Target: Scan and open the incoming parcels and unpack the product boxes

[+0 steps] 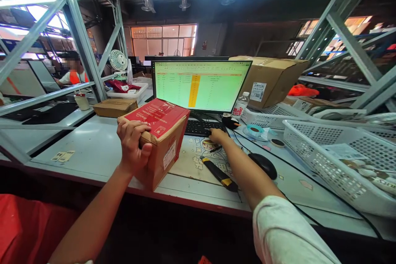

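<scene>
My left hand [134,140] is closed over the near left corner of a cardboard box [168,152] with a red printed top and a white label on its side. Its thumb presses one face while the fingers lie across the top. The box stands at the table's front edge, slightly tilted. My right hand [219,135] reaches to the right end of a black keyboard [199,128], fingertips at the keys and partly hidden, with no held object visible. Below it, a utility knife [219,173] with black and yellow handle lies on a printed mat [185,161].
Behind the keyboard stands a monitor [176,84] showing a spreadsheet. A black mouse [262,165], a tape roll [255,130] and a white basket [328,165] sit on the right. A large carton [275,78] rises behind. Further left are a flat box [114,107] and a seated person [74,72].
</scene>
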Available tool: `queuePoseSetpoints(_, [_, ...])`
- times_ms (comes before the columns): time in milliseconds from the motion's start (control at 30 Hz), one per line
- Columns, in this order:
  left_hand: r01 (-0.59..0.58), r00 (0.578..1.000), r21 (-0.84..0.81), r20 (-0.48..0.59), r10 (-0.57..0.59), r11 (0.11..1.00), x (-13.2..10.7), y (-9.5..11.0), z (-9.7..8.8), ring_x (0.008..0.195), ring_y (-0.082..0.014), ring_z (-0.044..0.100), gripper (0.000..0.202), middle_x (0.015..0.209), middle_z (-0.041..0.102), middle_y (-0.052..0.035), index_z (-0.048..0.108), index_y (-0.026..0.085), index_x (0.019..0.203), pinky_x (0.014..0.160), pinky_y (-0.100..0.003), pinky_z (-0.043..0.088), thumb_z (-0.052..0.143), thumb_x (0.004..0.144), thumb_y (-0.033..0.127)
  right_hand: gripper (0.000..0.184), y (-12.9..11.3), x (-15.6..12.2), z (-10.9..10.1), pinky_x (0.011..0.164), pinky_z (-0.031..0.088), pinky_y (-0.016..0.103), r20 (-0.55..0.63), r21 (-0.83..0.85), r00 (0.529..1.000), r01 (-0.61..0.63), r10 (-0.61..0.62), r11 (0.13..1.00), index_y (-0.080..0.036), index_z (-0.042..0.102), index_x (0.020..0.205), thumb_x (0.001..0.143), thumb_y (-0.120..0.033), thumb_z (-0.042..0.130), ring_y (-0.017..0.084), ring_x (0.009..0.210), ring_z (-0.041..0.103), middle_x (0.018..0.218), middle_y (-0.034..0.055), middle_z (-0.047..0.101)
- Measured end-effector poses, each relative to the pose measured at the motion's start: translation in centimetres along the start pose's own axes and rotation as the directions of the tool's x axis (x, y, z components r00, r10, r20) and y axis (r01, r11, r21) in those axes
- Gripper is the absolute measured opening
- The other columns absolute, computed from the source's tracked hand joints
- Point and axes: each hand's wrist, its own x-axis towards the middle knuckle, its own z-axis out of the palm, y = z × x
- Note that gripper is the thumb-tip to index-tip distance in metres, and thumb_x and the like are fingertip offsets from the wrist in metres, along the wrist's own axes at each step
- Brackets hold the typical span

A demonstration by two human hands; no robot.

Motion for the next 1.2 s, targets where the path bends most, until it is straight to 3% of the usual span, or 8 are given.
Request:
queuePoseSetpoints(167, [-0.295, 0.873, 0.040, 0.417, 0.253, 0.955, 2.3, -2.1, -4.2, 0.115, -0.0339, 0.061, 0.073, 0.123, 0.067, -0.0158, 0.056, 0.019, 0.126, 0.107, -0.053, 0.044, 0.062, 0.085, 0.080, 0.050, -0.7, -4.0, -1.6, 0.108, 0.049, 0.046, -0.047, 0.015, 0.992, 0.117, -0.117, 0.993, -0.015, 0.053, 0.150, 0.103, -0.032, 0.054, 0.029, 0.130, 0.061, 0.143, 0.0178, 0.061])
queuePoseSetpoints(367, [-0.456, 0.796, 0.029, 0.460, 0.393, 0.890, 4.8, -3.3, -6.1, 0.097, -0.0305, 0.067, 0.074, 0.102, 0.070, -0.0135, 0.058, 0.019, 0.102, 0.087, -0.043, 0.055, 0.069, 0.073, 0.085, 0.059, -0.3, -13.6, 1.7, 0.100, 0.050, 0.048, 0.014, -0.013, 0.949, 0.315, -0.315, 0.949, -0.018, 0.054, 0.152, 0.097, -0.042, 0.057, 0.037, 0.124, 0.064, 0.135, 0.0184, 0.067])
queuePoseSetpoints(533, [0.058, 0.906, 0.328, 0.379, -0.188, 0.943, 8.9, -5.6, -6.8, 0.075, -0.0255, 0.064, 0.076, 0.077, 0.063, -0.0074, 0.058, 0.019, 0.076, 0.073, -0.038, 0.053, 0.061, 0.069, 0.095, 0.061, 0.8, -17.0, 5.3, 0.097, 0.052, 0.052, -0.015, -0.020, 0.953, 0.301, -0.302, 0.953, -0.015, 0.046, 0.157, 0.098, -0.032, 0.047, 0.040, 0.125, 0.063, 0.142, 0.0228, 0.061])
queuePoseSetpoints(600, [0.354, 0.769, 0.460, 0.353, -0.533, 0.814, 10.4, -8.2, -7.0, 0.073, -0.0251, 0.065, 0.075, 0.069, 0.059, -0.0059, 0.061, 0.016, 0.072, 0.076, -0.038, 0.053, 0.056, 0.080, 0.090, 0.060, 0.9, -16.9, 5.4, 0.100, 0.050, 0.053, -0.066, 0.069, 0.953, 0.299, -0.295, 0.952, -0.012, 0.047, 0.155, 0.098, -0.027, 0.042, 0.039, 0.122, 0.064, 0.136, 0.0236, 0.064])
queuePoseSetpoints(667, [0.554, 0.514, 0.533, 0.385, -0.766, 0.640, 10.5, -11.2, -6.9, 0.079, -0.0274, 0.067, 0.073, 0.066, 0.059, -0.0066, 0.065, 0.012, 0.070, 0.083, -0.040, 0.053, 0.055, 0.088, 0.082, 0.059, 0.7, -16.3, 4.7, 0.096, 0.054, 0.049, -0.078, 0.299, 0.964, 0.268, -0.256, 0.916, -0.010, 0.050, 0.152, 0.097, -0.024, 0.037, 0.034, 0.111, 0.069, 0.123, 0.0217, 0.070])
queuePoseSetpoints(800, [0.720, 0.146, 0.549, 0.477, -0.867, 0.424, 6.5, -15.0, -5.8, 0.085, -0.0308, 0.070, 0.058, 0.079, 0.071, -0.0129, 0.072, 0.008, 0.077, 0.084, -0.043, 0.055, 0.071, 0.085, 0.065, 0.062, -1.2, -15.1, 1.8, 0.063, 0.059, 0.035, 0.014, 0.882, 0.966, 0.108, -0.256, 0.458, -0.020, 0.041, 0.156, 0.095, -0.027, 0.037, 0.022, 0.070, 0.072, 0.092, 0.0075, 0.072])
queuePoseSetpoints(967, [0.984, 0.003, 0.144, 0.585, -0.811, 0.107, 2.3, -15.6, -5.1, 0.076, -0.0302, 0.072, 0.040, 0.092, 0.075, -0.0158, 0.074, 0.012, 0.096, 0.068, -0.041, 0.058, 0.069, 0.085, 0.051, 0.071, -6.1, -14.6, -1.0, 0.047, 0.054, 0.028, 0.012, 0.999, 0.884, 0.008, -0.467, 0.042, -0.027, 0.035, 0.159, 0.092, -0.031, 0.057, 0.018, 0.052, 0.066, 0.078, 0.0004, 0.069])
queuePoseSetpoints(1200, [0.978, 0.113, -0.206, 0.641, -0.759, -0.028, 1.2, -16.4, -3.6, 0.097, -0.0276, 0.074, 0.058, 0.111, 0.075, -0.0097, 0.058, 0.015, 0.137, 0.084, -0.038, 0.062, 0.063, 0.082, 0.033, 0.082, -10.1, -17.5, -1.3, 0.040, 0.048, 0.023, -0.068, 0.983, 0.809, -0.046, -0.583, -0.179, -0.023, 0.031, 0.163, 0.088, -0.032, 0.065, 0.015, 0.046, 0.062, 0.074, -0.0003, 0.069])
